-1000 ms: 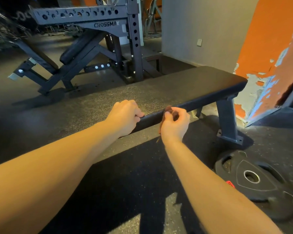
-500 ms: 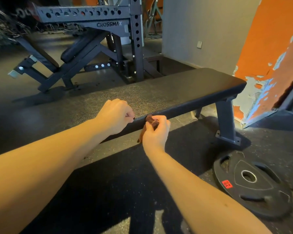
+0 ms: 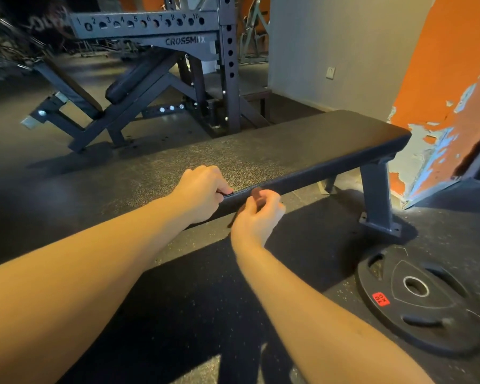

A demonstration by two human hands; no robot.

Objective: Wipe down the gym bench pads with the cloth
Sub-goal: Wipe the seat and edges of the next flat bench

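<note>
Sliding leftward along the flat bench pad's (image 3: pixel 302 145) near edge, the right hand (image 3: pixel 254 220) has closed on the left hand (image 3: pixel 201 189), whose curled fingers grip that edge. The brown cloth (image 3: pixel 257 194), pinched in the right fingertips, sits just beside them, so this edge looks nearly wiped.

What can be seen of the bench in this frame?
The bench is flat, with a long black pad, its top textured and its side smooth. A dark metal leg with a flat foot holds up the far end; the other end is hidden. It stands on the floor. The left hand grips the pad's near edge; beside it the right hand holds a brown cloth at that edge.
</note>
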